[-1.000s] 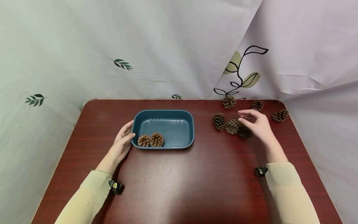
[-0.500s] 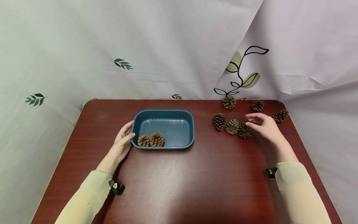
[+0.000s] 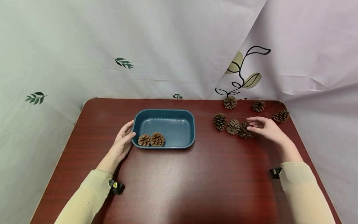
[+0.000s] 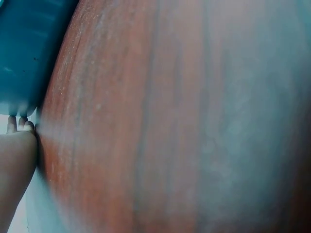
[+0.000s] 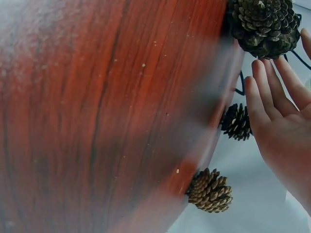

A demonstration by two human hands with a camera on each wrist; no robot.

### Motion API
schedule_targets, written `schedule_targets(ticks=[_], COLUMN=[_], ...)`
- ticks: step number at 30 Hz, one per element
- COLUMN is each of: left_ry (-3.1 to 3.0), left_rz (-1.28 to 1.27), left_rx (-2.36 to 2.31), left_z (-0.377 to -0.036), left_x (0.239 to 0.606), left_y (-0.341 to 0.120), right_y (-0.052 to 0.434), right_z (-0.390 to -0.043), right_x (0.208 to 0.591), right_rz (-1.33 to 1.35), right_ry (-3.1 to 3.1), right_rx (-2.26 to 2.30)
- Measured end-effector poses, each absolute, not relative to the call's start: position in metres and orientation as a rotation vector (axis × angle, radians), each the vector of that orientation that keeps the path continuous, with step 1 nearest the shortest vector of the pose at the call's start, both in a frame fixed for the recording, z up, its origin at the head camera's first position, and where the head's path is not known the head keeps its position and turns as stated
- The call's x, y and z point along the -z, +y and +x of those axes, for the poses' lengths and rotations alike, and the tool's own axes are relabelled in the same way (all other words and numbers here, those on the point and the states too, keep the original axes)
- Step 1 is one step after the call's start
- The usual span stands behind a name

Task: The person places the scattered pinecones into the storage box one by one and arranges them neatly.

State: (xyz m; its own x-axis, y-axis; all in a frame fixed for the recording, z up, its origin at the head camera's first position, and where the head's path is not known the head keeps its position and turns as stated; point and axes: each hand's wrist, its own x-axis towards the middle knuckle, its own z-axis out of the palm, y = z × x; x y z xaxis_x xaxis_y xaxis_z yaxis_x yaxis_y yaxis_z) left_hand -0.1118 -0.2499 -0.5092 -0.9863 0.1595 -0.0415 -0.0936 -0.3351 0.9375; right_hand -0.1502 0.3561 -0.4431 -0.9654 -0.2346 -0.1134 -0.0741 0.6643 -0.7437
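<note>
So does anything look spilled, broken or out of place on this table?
Nothing stands out. Two brown pine cones lie in the upright teal plastic tub; six more loose cones sit intact on the dark red wooden table.

no readable text, labels or numbers
</note>
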Motion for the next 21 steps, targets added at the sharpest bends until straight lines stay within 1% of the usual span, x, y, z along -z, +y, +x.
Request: schedule_targets(ticks=[9, 21], left_ry=[1.706, 1.697], left_rz=[0.085, 0.068], left_rx=[-2.450, -2.466], left_z=[-0.1117, -0.1104], left_x=[0.5084, 0.5072], left_y=[-0.2494, -0.2485], right_y=[0.3552, 0.3511], right_z=[-0.1494, -0.1482], right_x=[0.4445, 0.4472], right_rz=[-0.194, -0.204], right_ry=[2.566, 2.525], right_rx=[1.186, 1.174])
